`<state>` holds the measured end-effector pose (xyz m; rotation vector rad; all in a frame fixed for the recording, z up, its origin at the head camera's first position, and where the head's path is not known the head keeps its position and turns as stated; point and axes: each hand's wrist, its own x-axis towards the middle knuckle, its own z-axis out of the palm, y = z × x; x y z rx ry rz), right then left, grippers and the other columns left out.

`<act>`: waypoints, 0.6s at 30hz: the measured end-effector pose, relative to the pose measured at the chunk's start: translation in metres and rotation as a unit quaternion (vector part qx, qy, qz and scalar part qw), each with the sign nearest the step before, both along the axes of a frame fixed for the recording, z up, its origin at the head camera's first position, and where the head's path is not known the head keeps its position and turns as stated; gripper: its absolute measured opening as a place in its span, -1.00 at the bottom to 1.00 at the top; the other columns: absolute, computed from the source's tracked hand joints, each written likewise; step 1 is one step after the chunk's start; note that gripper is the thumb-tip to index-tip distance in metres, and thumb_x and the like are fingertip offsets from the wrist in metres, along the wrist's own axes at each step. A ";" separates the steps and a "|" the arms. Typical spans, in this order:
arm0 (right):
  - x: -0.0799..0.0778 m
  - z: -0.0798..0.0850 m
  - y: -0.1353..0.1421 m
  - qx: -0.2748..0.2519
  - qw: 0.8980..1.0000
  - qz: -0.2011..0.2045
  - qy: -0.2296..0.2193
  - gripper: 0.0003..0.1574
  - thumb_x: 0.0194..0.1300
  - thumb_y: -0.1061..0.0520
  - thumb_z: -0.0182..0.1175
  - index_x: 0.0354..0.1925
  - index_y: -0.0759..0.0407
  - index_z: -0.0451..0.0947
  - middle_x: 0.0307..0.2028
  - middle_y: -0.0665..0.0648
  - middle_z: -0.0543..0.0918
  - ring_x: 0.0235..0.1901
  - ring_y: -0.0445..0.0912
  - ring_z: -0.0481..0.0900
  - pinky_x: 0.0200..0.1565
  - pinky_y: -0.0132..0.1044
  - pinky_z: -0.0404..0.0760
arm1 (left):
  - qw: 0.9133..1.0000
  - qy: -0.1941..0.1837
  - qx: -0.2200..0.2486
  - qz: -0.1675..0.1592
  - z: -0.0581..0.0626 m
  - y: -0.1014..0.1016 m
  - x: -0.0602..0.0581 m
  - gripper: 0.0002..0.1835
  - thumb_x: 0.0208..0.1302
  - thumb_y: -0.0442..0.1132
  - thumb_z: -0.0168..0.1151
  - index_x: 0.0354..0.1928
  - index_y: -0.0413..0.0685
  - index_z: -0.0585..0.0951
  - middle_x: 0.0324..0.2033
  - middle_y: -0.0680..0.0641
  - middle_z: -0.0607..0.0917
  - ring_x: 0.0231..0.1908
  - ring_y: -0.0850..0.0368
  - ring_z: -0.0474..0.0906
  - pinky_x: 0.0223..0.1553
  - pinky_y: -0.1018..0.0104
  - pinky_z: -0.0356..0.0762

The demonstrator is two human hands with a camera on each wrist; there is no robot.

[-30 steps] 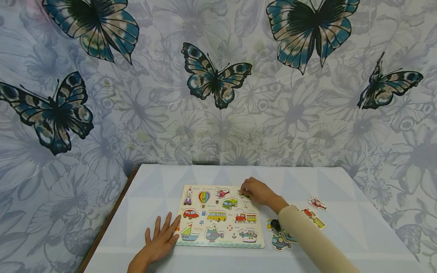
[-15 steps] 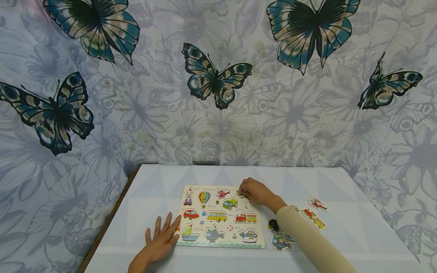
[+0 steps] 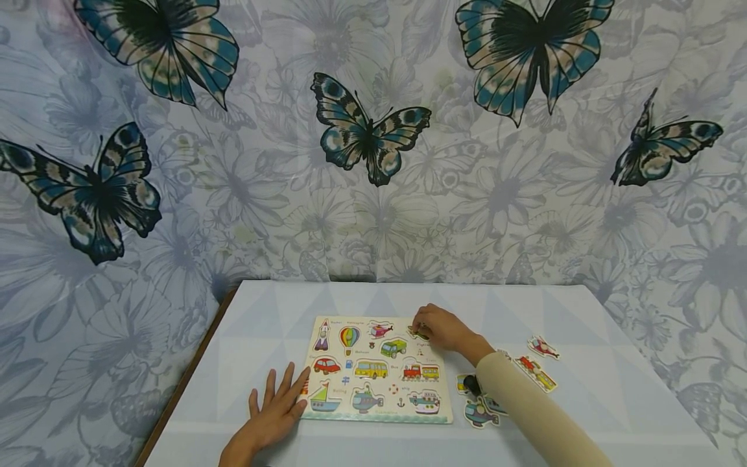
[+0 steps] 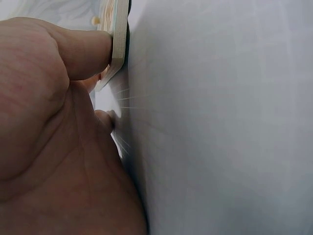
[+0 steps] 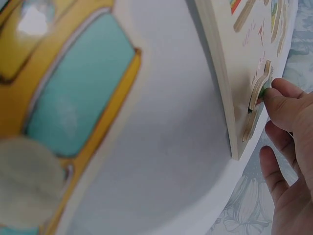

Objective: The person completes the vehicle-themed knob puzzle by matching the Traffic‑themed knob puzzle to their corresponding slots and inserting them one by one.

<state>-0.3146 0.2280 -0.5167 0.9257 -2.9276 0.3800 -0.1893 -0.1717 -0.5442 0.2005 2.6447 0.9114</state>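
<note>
Tabletop puzzle board (image 3: 376,370) flat, long axis left-right.

Matt wooden puzzle board (image 3: 376,373) on smooth cloth-covered table (image 3: 595,363).

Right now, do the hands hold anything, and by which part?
The right hand pinches a puzzle piece by its green knob, at the board. The left hand only presses the board's edge.

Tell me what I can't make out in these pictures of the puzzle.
- Head view: the piece under the right hand is mostly covered by its fingers; its picture is unreadable.
- Head view: the sleeve hides parts of loose pieces.
- Head view: the printed words on the puzzle board are too small.
- Left wrist view: the left hand blocks nearly all the board.
</note>
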 end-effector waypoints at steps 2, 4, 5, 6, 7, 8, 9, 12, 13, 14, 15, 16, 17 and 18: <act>0.000 0.001 0.001 -0.003 1.000 -0.004 -0.003 -0.86 0.41 0.20 0.25 -0.20 -0.06 0.66 -0.17 -0.10 0.63 -0.12 -0.15 0.53 -0.07 -0.16 0.62 | 1.000 0.001 0.001 0.001 0.001 0.000 0.000 -0.33 0.53 0.14 -0.06 0.56 0.12 0.15 0.58 -0.28 -0.15 0.51 -0.44 -0.56 0.26 -0.50 -0.76; 0.000 0.000 0.001 -0.004 1.000 -0.006 -0.004 -0.86 0.41 0.21 0.25 -0.20 -0.06 0.66 -0.17 -0.10 0.63 -0.12 -0.15 0.52 -0.08 -0.16 0.62 | 1.000 0.000 0.002 0.003 0.001 -0.001 -0.001 -0.34 0.53 0.12 -0.04 0.56 0.12 0.16 0.58 -0.28 -0.15 0.51 -0.44 -0.56 0.26 -0.50 -0.76; 0.000 0.000 0.001 -0.005 1.000 -0.005 -0.005 -0.86 0.41 0.21 0.25 -0.20 -0.06 0.66 -0.17 -0.10 0.63 -0.12 -0.15 0.52 -0.07 -0.16 0.62 | 1.000 0.000 0.002 0.003 0.001 -0.001 -0.001 -0.34 0.53 0.11 -0.04 0.56 0.12 0.16 0.58 -0.28 -0.15 0.51 -0.44 -0.55 0.26 -0.50 -0.75; 0.000 0.000 0.001 -0.006 1.000 -0.005 -0.004 -0.86 0.41 0.21 0.25 -0.21 -0.07 0.66 -0.17 -0.10 0.63 -0.11 -0.15 0.52 -0.07 -0.16 0.62 | 1.000 0.001 0.004 0.004 0.001 -0.001 -0.001 -0.34 0.53 0.10 -0.03 0.56 0.12 0.16 0.58 -0.28 -0.14 0.51 -0.44 -0.55 0.26 -0.50 -0.75; 0.000 -0.001 0.001 -0.006 1.000 -0.003 -0.002 -0.86 0.40 0.21 0.25 -0.21 -0.06 0.66 -0.17 -0.10 0.64 -0.12 -0.15 0.53 -0.07 -0.16 0.62 | 1.000 0.001 0.005 0.004 0.001 -0.001 -0.001 -0.34 0.53 0.10 -0.03 0.56 0.12 0.17 0.58 -0.28 -0.14 0.51 -0.44 -0.55 0.26 -0.50 -0.75; -0.001 -0.001 0.001 -0.006 1.000 -0.002 -0.002 -0.86 0.40 0.21 0.25 -0.21 -0.06 0.66 -0.17 -0.10 0.64 -0.12 -0.15 0.53 -0.07 -0.17 0.62 | 1.000 0.000 0.007 0.003 0.001 -0.001 -0.001 -0.34 0.53 0.10 -0.03 0.56 0.12 0.17 0.58 -0.28 -0.14 0.51 -0.44 -0.55 0.26 -0.50 -0.75; -0.001 -0.002 0.001 -0.006 1.000 -0.001 -0.001 -0.86 0.40 0.20 0.25 -0.21 -0.07 0.66 -0.17 -0.10 0.64 -0.12 -0.16 0.53 -0.07 -0.17 0.62 | 1.000 0.001 0.010 0.002 -0.003 -0.002 -0.002 -0.31 0.50 0.18 -0.04 0.56 0.13 0.16 0.58 -0.27 -0.14 0.51 -0.43 -0.56 0.26 -0.50 -0.76; -0.001 -0.005 0.001 -0.005 1.000 0.000 0.000 -0.87 0.41 0.19 0.25 -0.21 -0.07 0.65 -0.17 -0.10 0.63 -0.13 -0.16 0.54 -0.07 -0.19 0.63 | 1.000 0.007 0.024 0.000 -0.012 -0.005 -0.004 -0.19 0.41 0.39 -0.10 0.55 0.16 0.17 0.59 -0.26 -0.14 0.51 -0.41 -0.58 0.25 -0.48 -0.79; 0.000 -0.005 0.001 -0.004 1.000 0.001 0.000 -0.88 0.41 0.18 0.25 -0.21 -0.07 0.65 -0.17 -0.10 0.63 -0.13 -0.16 0.54 -0.08 -0.19 0.63 | 1.000 0.007 0.024 -0.002 -0.014 -0.006 -0.004 -0.16 0.38 0.43 -0.13 0.56 0.18 0.16 0.59 -0.25 -0.15 0.52 -0.39 -0.59 0.26 -0.47 -0.79; 0.000 -0.005 0.001 -0.004 1.000 0.001 0.000 -0.88 0.41 0.18 0.25 -0.21 -0.07 0.65 -0.17 -0.10 0.63 -0.13 -0.16 0.53 -0.08 -0.19 0.63 | 1.000 0.008 0.023 -0.002 -0.015 -0.006 -0.005 -0.14 0.36 0.46 -0.14 0.56 0.18 0.15 0.59 -0.24 -0.15 0.52 -0.38 -0.59 0.26 -0.46 -0.79; 0.000 -0.005 0.001 -0.004 1.000 0.000 0.002 -0.88 0.41 0.18 0.25 -0.21 -0.08 0.65 -0.18 -0.11 0.63 -0.13 -0.16 0.53 -0.08 -0.19 0.63 | 1.000 0.009 0.022 -0.002 -0.016 -0.007 -0.004 -0.14 0.35 0.48 -0.15 0.56 0.21 0.14 0.60 -0.23 -0.15 0.53 -0.36 -0.60 0.27 -0.45 -0.80; 0.000 -0.005 0.001 -0.004 1.000 0.000 0.004 -0.88 0.41 0.18 0.25 -0.21 -0.07 0.65 -0.17 -0.11 0.63 -0.13 -0.16 0.54 -0.07 -0.19 0.63 | 1.000 0.008 0.016 -0.003 -0.014 -0.006 -0.003 -0.18 0.39 0.43 -0.15 0.56 0.21 0.13 0.60 -0.22 -0.15 0.53 -0.35 -0.60 0.28 -0.45 -0.79; 0.001 -0.005 0.001 -0.005 1.000 0.001 0.006 -0.88 0.41 0.18 0.25 -0.20 -0.07 0.65 -0.17 -0.10 0.63 -0.12 -0.16 0.54 -0.06 -0.18 0.62 | 1.000 0.011 0.016 -0.004 -0.011 -0.005 -0.003 -0.23 0.44 0.35 -0.12 0.56 0.19 0.15 0.59 -0.25 -0.14 0.53 -0.37 -0.59 0.28 -0.46 -0.79; 0.001 -0.005 0.001 -0.006 1.000 0.000 0.009 -0.88 0.40 0.19 0.26 -0.19 -0.07 0.65 -0.17 -0.10 0.63 -0.12 -0.16 0.54 -0.06 -0.18 0.62 | 1.000 0.011 0.017 -0.004 -0.009 -0.004 -0.002 -0.27 0.47 0.27 -0.09 0.56 0.17 0.16 0.59 -0.27 -0.13 0.52 -0.38 -0.59 0.27 -0.47 -0.78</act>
